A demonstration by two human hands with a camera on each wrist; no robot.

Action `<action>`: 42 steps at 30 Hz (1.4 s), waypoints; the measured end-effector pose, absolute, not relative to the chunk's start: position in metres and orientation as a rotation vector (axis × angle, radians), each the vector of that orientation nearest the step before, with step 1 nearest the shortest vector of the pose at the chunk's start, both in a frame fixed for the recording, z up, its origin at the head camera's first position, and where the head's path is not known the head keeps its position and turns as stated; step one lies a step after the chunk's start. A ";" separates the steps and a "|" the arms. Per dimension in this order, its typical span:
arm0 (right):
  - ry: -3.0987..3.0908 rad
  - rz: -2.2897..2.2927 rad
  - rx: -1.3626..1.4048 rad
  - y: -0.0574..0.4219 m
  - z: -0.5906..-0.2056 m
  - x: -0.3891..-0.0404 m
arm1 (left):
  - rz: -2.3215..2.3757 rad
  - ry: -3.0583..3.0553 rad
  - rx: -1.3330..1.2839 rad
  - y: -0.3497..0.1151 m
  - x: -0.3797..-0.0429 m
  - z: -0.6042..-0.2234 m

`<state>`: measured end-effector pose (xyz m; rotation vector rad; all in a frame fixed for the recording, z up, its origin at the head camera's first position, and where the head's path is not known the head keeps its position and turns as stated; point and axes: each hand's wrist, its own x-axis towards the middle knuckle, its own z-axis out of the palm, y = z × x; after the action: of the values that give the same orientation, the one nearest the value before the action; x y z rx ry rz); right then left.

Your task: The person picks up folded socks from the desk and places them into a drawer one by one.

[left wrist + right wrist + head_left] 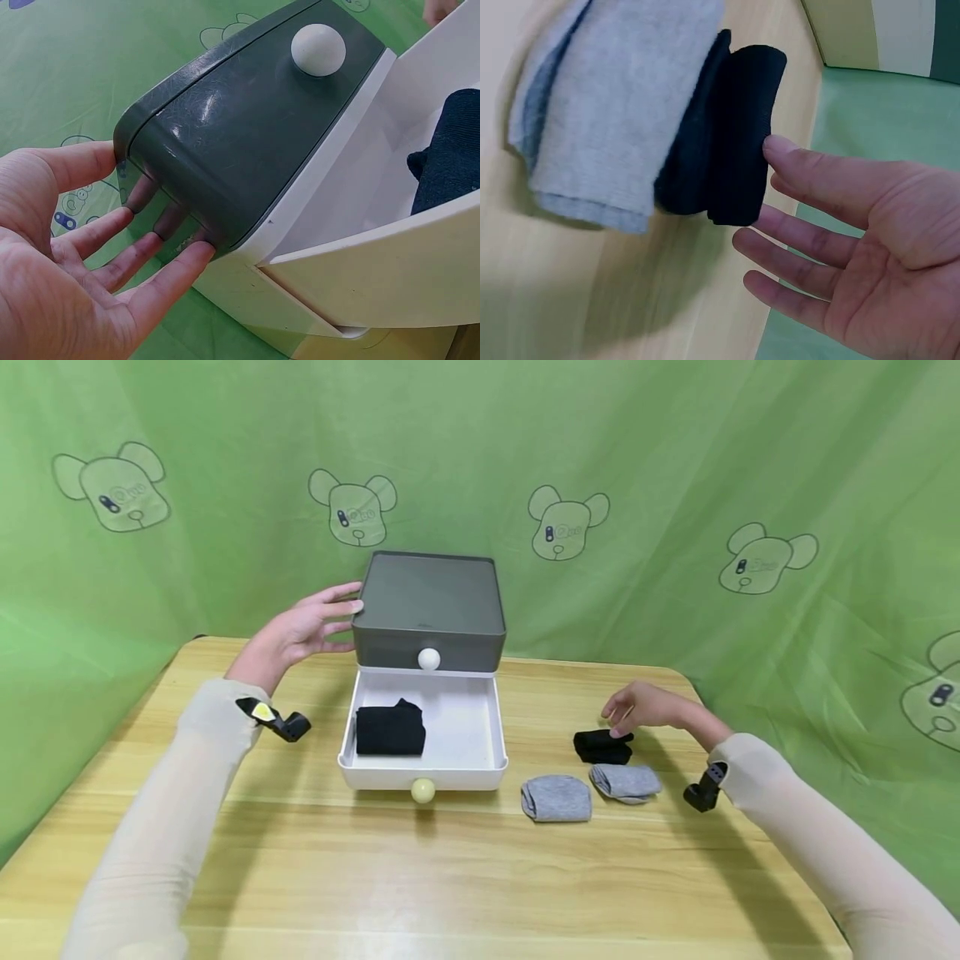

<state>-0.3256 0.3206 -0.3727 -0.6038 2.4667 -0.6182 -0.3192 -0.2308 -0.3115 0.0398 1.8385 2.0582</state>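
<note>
A small two-drawer box with a dark grey top (431,593) stands on the table. Its lower white drawer (465,727) is pulled out, with a folded black sock (390,729) lying on the left side. My left hand (303,625) rests its straight fingertips against the left side of the dark upper part. At the right, my right hand (877,232) is beside a folded black sock pair (742,135). The thumb tip touches its edge, and the other fingers are extended past it. Two folded grey socks (557,798) (626,783) lie in front of the black pair.
The upper drawer is closed and has a white round knob (429,659); the lower drawer has a pale yellow knob (423,791). A wooden table (465,885) carries everything. A green curtain (465,435) with bear-head prints hangs behind and at the sides.
</note>
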 end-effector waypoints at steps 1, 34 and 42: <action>2.466 -0.617 -0.594 0.321 -0.374 -0.325 | 2.061 1.838 0.039 -0.231 -0.319 -0.312; 2.421 -0.699 -0.499 0.327 -0.396 -0.320 | 2.073 1.843 0.022 -0.233 -0.319 -0.312; 2.400 -0.777 -0.450 0.330 -0.393 -0.327 | 2.080 1.837 0.027 -0.232 -0.318 -0.312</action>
<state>-0.3270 0.3299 -0.3931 -0.4503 2.3995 -0.7770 -0.3182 -0.2319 -0.3118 0.0273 1.8372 2.0801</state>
